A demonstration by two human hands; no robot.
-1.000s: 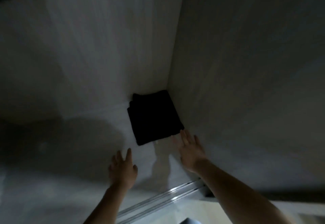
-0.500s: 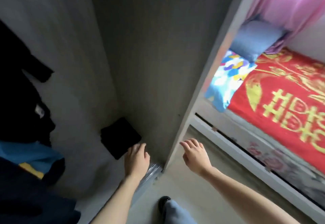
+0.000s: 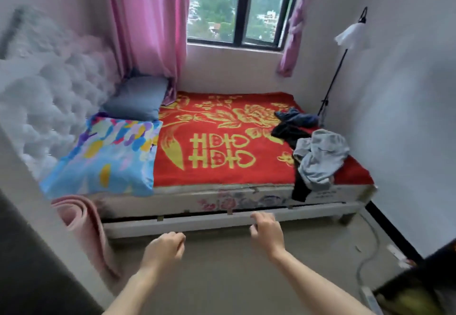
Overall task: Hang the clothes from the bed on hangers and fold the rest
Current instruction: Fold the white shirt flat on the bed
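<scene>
The bed (image 3: pixel 222 191) with a red and gold blanket (image 3: pixel 222 146) fills the middle of the view. A heap of clothes lies at its right end: a grey garment (image 3: pixel 320 159), a black garment (image 3: pixel 288 132) that hangs over the bed's side, and a dark blue garment (image 3: pixel 298 117) behind them. My left hand (image 3: pixel 164 248) and my right hand (image 3: pixel 267 230) hang in front of the bed frame over the floor. Both have loosely curled fingers and hold nothing. No hanger is in view.
Two pillows (image 3: pixel 106 156) lie at the bed's left end by a tufted headboard (image 3: pixel 49 87). A rolled pink mat (image 3: pixel 84 225) leans at the left. A floor lamp (image 3: pixel 345 55) stands at the right wall, and a cable (image 3: pixel 367 253) lies on the floor.
The view has swung from the wardrobe's inside, where a folded black garment lay, round to the bed. Both hands have left the wardrobe and now hang over the floor.
</scene>
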